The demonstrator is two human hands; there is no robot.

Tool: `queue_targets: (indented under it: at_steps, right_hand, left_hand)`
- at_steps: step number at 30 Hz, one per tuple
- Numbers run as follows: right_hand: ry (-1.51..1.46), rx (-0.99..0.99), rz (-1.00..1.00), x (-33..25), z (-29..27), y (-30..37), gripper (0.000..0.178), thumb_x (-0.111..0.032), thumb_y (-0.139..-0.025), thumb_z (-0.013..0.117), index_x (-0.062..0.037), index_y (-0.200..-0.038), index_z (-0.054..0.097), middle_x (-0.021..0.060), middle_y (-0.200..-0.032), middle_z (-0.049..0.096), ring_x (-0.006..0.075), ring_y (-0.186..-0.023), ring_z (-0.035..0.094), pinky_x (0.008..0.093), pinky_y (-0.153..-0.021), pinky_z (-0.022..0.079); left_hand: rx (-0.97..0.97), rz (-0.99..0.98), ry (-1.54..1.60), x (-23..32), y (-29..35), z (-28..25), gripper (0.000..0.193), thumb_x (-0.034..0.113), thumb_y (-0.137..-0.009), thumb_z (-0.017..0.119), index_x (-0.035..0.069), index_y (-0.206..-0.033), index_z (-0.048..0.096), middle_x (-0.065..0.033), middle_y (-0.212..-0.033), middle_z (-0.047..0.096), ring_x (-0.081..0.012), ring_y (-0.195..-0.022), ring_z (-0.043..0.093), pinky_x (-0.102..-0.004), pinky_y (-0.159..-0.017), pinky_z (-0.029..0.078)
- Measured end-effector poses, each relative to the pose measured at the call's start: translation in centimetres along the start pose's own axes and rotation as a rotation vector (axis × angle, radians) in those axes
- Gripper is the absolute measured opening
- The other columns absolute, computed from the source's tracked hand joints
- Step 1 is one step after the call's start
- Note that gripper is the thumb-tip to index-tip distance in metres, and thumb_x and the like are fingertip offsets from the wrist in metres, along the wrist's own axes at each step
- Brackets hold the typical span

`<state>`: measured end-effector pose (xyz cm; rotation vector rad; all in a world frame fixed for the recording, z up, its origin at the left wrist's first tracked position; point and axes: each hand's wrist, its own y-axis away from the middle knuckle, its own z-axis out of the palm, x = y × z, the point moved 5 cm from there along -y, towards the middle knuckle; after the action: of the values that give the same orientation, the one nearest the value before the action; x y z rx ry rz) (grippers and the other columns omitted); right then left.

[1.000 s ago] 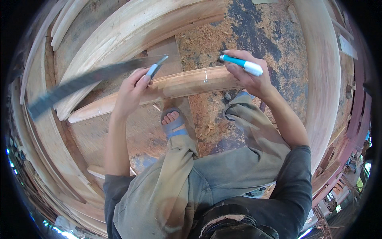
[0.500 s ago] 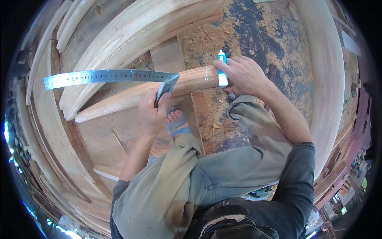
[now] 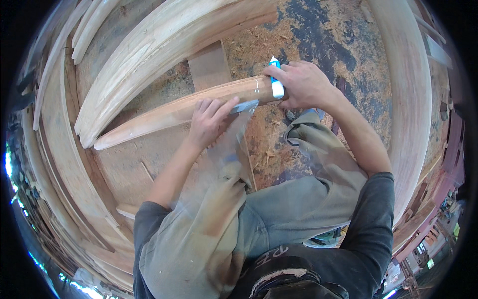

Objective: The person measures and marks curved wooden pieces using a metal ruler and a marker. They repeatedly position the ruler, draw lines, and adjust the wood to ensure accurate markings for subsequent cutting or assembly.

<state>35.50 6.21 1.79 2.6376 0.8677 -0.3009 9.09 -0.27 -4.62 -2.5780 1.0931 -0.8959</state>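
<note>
the floor (image 3: pixel 318 32) fills the upper middle of the frame, dark and patchy, with tan sawdust (image 3: pixel 251 47) scattered across it. a flat board (image 3: pixel 211 67) lies left of centre, and a wide brown panel (image 3: pixel 127 167) covers the ground farther left. pale curved timbers (image 3: pixel 149 55) sweep through the upper left, with slim strips (image 3: pixel 91 30) beyond them in the corner. long planks (image 3: pixel 82 199) run down the left side. a broad, smooth beam (image 3: pixel 406 99) stretches down the right, and past it a purplish rail (image 3: pixel 452 149) follows the edge. small offcuts (image 3: pixel 411 217) clutter the lower right. bright light (image 3: pixel 82 289) breaks through in spots at the lower left, with smaller glints at the lower right.
</note>
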Motion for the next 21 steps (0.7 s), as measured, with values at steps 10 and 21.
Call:
queue_targets:
  at_steps: [10, 21]
  right_hand:
    - [0.005, -0.066, 0.008, 0.2, 0.3, -0.2, 0.072, -0.032, -0.074, 0.095, -0.0155, -0.133, 0.058, 0.0136, -0.101, 0.078, 0.0369, -0.098, 0.077, 0.0508, -0.082, 0.061]
    - [-0.012, -0.104, 0.055, 0.3, 0.3, -0.4, 0.076, -0.032, -0.072, 0.095, -0.0173, -0.136, 0.057, 0.0133, -0.1, 0.076, 0.0371, -0.099, 0.075, 0.0492, -0.087, 0.06]
  left_hand:
    - [0.058, 0.039, -0.053, 0.2, 0.2, 0.6, 0.059, 0.019, -0.086, 0.081, 0.031, -0.144, 0.076, 0.0031, -0.099, 0.059, -0.0208, -0.096, 0.055, -0.0383, -0.087, 0.044]
    - [0.108, 0.112, -0.286, 0.2, 1.4, 1.6, 0.058, 0.022, -0.088, 0.075, 0.038, -0.144, 0.075, 0.0031, -0.109, 0.058, -0.0196, -0.098, 0.054, -0.0378, -0.085, 0.044]
